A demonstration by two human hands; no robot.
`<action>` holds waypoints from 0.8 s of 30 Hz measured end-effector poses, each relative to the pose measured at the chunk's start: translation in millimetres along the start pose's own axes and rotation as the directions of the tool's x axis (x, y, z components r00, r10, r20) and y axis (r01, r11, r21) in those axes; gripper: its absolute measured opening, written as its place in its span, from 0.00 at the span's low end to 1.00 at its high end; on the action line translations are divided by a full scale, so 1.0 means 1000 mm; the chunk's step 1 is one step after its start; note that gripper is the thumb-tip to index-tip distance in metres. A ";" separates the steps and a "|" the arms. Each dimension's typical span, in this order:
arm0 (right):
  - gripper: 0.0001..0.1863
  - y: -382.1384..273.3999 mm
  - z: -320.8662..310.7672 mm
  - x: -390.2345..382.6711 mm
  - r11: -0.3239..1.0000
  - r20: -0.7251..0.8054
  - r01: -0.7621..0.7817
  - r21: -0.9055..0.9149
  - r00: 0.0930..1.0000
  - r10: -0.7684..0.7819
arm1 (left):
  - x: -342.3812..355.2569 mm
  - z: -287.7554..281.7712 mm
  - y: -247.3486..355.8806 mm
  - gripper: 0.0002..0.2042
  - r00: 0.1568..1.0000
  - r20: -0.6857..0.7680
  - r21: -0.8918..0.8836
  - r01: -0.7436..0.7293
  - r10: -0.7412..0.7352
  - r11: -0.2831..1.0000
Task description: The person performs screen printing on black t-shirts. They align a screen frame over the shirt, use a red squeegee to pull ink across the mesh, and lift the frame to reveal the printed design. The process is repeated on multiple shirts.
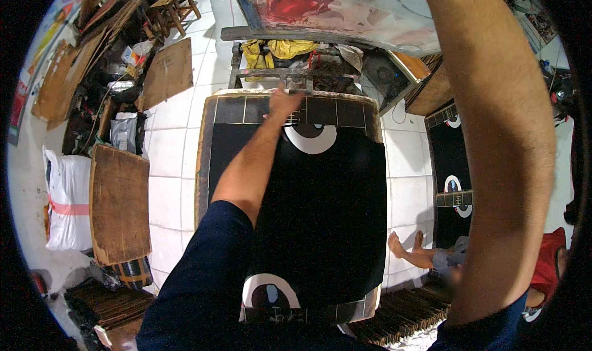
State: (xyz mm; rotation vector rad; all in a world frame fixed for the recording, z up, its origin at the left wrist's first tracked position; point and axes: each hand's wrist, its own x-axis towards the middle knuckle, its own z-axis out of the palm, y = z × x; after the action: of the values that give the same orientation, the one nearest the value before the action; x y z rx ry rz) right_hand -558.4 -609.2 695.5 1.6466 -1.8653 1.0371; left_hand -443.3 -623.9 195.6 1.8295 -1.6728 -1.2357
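Before me lies a board [198, 197] covered with black cloth [320, 209], printed with white-and-brown cartoon eyes [311, 140]. Dark tape-like strips [231, 110] run across its far end. My left hand [285, 104] reaches over the cloth to this far end, on or just above the strip beside the upper eye. Its fingers are small and blurred, so their grip is unclear. My right forearm [502, 123] is raised along the right side, and its hand lies outside the picture. Near that arm's upper end, a large tilted screen-printing frame [345, 12] shows a red ink patch.
Yellow cloths [290, 48] hang on a rack behind the board. At left are a white sack [68, 197], a wooden panel [120, 203] and clutter. Another printed black panel [450, 147] stands at right, near a seated person's legs [419, 255]. Stacked boards [407, 317] lie at lower right.
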 end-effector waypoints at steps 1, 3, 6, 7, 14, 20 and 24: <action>0.23 0.000 -0.011 -0.017 0.997 0.040 -0.049 0.057 0.998 0.047 | -0.001 -0.014 -0.007 0.46 0.999 -0.035 -0.216 0.018 -0.026 0.976; 0.21 -0.010 -0.024 -0.048 0.991 0.005 -0.116 0.060 0.993 0.116 | -0.019 -0.042 -0.019 0.41 0.988 -0.103 -0.625 0.023 -0.111 0.780; 0.17 -0.010 -0.039 -0.102 0.987 -0.008 -0.070 0.147 0.997 0.072 | -0.086 -0.081 -0.017 0.26 0.959 -0.281 -0.653 -0.161 -0.039 0.740; 0.17 -0.007 -0.040 -0.122 0.949 -0.025 0.007 0.315 1.000 0.000 | -0.122 -0.089 -0.011 0.23 0.945 -0.322 -0.703 -0.277 0.053 0.656; 0.10 0.006 -0.035 -0.354 0.907 -0.169 0.108 0.408 0.985 -0.041 | -0.390 -0.105 0.023 0.30 0.951 -0.222 -0.953 -0.166 0.213 -0.251; 0.12 0.033 0.009 -0.485 0.901 0.176 0.016 0.434 0.979 -0.102 | -0.394 -0.056 -0.072 0.39 0.849 0.287 -0.958 0.244 -0.445 -0.152; 0.14 0.068 0.091 -0.470 0.913 0.452 -0.088 0.399 0.885 -0.113 | -0.391 -0.017 -0.148 0.32 0.868 0.082 -0.910 0.266 -0.491 0.318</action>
State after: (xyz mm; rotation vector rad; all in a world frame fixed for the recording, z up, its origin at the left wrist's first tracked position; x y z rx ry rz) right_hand -520.7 -378.8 272.1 2.3273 -2.0145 1.1620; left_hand -304.6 -230.0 229.1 1.5029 -0.1763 -1.5920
